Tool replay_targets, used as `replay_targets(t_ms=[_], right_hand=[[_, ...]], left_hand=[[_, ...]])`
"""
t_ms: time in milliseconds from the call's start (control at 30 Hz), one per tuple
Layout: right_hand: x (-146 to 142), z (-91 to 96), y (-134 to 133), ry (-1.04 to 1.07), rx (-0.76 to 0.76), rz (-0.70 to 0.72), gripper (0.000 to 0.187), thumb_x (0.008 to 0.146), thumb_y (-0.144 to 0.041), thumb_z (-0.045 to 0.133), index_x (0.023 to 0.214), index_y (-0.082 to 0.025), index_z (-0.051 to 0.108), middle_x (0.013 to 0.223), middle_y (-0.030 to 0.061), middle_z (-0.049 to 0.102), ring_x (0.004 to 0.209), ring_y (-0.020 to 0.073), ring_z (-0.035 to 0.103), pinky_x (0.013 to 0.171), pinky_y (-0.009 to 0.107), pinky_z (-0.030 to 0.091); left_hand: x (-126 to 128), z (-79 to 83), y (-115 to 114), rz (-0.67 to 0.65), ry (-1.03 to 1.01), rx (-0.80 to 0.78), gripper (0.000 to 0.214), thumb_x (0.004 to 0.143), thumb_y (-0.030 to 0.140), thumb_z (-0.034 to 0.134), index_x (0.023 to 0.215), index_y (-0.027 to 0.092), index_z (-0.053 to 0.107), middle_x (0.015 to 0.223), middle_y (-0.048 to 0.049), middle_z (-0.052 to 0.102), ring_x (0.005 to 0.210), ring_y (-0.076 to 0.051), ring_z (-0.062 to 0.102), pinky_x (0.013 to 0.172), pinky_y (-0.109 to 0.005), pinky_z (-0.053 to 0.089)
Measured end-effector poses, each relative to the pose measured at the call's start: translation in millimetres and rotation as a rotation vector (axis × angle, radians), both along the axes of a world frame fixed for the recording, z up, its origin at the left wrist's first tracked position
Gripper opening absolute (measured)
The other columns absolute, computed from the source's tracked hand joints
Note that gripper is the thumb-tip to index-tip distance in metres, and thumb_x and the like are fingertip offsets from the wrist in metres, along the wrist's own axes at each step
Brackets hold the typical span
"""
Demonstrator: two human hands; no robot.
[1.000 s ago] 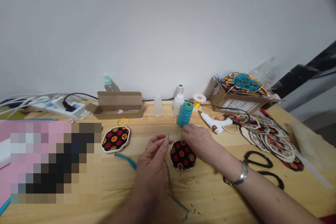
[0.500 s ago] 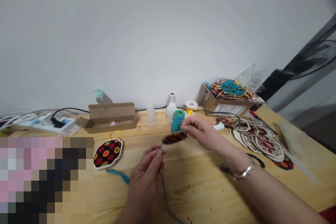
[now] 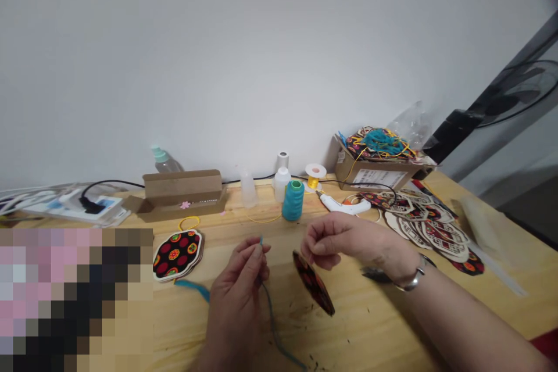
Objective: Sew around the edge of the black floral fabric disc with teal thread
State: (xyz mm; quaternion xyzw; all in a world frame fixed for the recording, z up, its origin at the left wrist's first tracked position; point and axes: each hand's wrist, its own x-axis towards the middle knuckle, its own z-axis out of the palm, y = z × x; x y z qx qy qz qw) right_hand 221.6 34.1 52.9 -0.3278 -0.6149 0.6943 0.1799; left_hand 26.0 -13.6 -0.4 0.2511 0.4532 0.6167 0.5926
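My left hand point(image 3: 244, 279) is closed in a pinch on a teal cord point(image 3: 274, 319). A short end pokes up above the fingertips, and the rest trails down to the table. My right hand point(image 3: 335, 241) has its fingers curled together, with a dark patterned fabric piece point(image 3: 314, 285) hanging tilted and nearly edge-on just below them. How the fingers grip it is hidden. Behind the hands stands a spool of teal thread point(image 3: 293, 202). Left of my left hand lies a stack of patterned scalloped pieces point(image 3: 176, 256) with a yellow loop on top and a teal tassel point(image 3: 192, 289) below.
A white glue gun point(image 3: 346, 204) lies behind my right hand. Patterned cut-outs point(image 3: 444, 241) spread at the right, before a full cardboard box point(image 3: 379, 177). Along the wall stand white bottles point(image 3: 282, 186), a yellow thread spool point(image 3: 314, 177) and an open carton point(image 3: 183, 189).
My right hand has come down and nearer, and the patterned piece has swung from near level to a steep tilt. The glue gun now shows. My left hand keeps its pinch.
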Motion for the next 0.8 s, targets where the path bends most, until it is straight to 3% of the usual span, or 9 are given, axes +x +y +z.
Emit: replay_targets(t_ms=[100,200,300,500,800], right_hand=[[-2.4,-13.8,-0.8,-0.013,-0.107,0.18,0.012,0.076,-0.023,0.051,0.075,-0.012,0.054,0.066,0.0006,0.057,0.051,0.0063,0.048,0.049,0.018,0.035],[-4.4,-24.5,2.1,-0.253,-0.001,0.217,0.01,0.075,-0.021,0.049,0.071,-0.013,0.053,0.063,0.0007,0.059,0.053,0.0083,0.053,0.05,0.019,0.039],[-1.9,-26.0,4.1,-0.516,0.202,0.056,0.01,0.074,-0.014,0.046,0.073,-0.013,0.056,0.06,-0.0002,0.058,0.052,0.0093,0.054,0.049,0.019,0.039],[1.4,-13.1,0.8,-0.753,0.571,-0.305,0.014,0.074,-0.012,0.046,0.068,-0.017,0.058,0.065,0.0009,0.057,0.063,0.013,0.049,0.056,0.023,0.032],[-4.1,-29.5,6.1,-0.84,0.776,-0.652,0.014,0.081,-0.017,0.043,0.084,-0.017,0.057,0.079,0.0046,0.061,0.07,0.0153,0.052,0.062,0.025,0.033]], left_hand=[[1.2,0.3,0.5,0.034,-0.03,0.006,0.013,0.064,0.024,0.074,0.075,0.018,0.074,0.099,-0.0033,0.057,0.069,-0.008,0.052,0.058,-0.017,0.044],[2.4,0.9,1.0,0.037,-0.057,0.015,0.013,0.063,0.022,0.074,0.074,0.017,0.074,0.099,-0.0038,0.058,0.066,-0.008,0.051,0.055,-0.017,0.043],[3.2,1.6,1.4,0.033,-0.084,0.011,0.014,0.061,0.022,0.075,0.074,0.016,0.073,0.093,-0.0049,0.061,0.065,-0.009,0.052,0.054,-0.018,0.044],[3.1,4.0,0.4,0.011,-0.097,-0.017,0.016,0.06,0.023,0.076,0.074,0.015,0.073,0.073,-0.0038,0.065,0.06,-0.009,0.052,0.054,-0.018,0.042],[1.6,4.8,-1.1,-0.052,-0.077,-0.003,0.014,0.066,0.025,0.072,0.075,0.014,0.072,0.062,-0.0015,0.061,0.057,-0.008,0.05,0.053,-0.017,0.041]])
